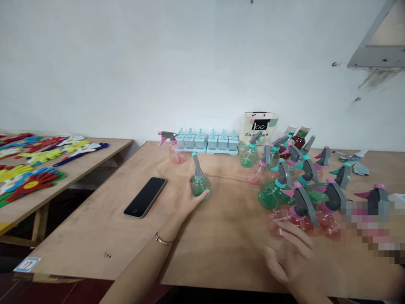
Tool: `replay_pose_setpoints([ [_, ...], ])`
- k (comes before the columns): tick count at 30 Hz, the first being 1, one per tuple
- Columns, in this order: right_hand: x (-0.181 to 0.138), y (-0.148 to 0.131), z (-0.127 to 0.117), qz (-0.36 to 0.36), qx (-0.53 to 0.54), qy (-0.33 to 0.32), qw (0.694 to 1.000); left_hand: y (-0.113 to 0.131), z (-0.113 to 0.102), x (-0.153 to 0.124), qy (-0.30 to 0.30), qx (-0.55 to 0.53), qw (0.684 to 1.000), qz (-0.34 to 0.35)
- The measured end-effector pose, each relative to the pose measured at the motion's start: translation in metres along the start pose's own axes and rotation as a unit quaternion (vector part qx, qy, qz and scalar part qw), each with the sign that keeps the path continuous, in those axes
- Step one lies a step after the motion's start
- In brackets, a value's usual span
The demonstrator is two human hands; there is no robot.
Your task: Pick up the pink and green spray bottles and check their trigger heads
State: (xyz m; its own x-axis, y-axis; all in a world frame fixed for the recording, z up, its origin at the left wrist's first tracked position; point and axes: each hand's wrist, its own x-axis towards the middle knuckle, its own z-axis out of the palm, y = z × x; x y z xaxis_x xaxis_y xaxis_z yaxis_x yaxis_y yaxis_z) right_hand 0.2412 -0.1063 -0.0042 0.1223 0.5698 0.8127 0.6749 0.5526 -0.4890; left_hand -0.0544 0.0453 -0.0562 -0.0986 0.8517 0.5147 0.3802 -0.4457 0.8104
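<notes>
Green spray bottle point(200, 183) stands within the left fingers point(187, 193), clamped around its body; right fingers point(296, 237), blurred, curl apart.

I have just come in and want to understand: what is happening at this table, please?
Someone's left grip holds a green bottle upright on the table. The right grip, blurred, is close to the front pink bottles; whether it touches them is unclear. A phone lies left of the green bottle.
</notes>
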Motion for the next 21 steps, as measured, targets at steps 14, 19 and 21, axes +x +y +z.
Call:
replay_pose_setpoints([
  [14,0.079,-0.015,0.175,0.117,0.246,-0.277,0.922,0.029,0.003,-0.019,-0.214,-0.007,0.974,0.079],
  [19,0.08,-0.007,0.169,0.067,0.253,-0.287,0.922,0.033,-0.007,-0.016,-0.236,0.036,0.969,0.068],
  [21,0.08,-0.007,0.164,0.057,0.243,-0.282,0.927,0.033,-0.011,-0.015,-0.232,0.04,0.97,0.065],
])
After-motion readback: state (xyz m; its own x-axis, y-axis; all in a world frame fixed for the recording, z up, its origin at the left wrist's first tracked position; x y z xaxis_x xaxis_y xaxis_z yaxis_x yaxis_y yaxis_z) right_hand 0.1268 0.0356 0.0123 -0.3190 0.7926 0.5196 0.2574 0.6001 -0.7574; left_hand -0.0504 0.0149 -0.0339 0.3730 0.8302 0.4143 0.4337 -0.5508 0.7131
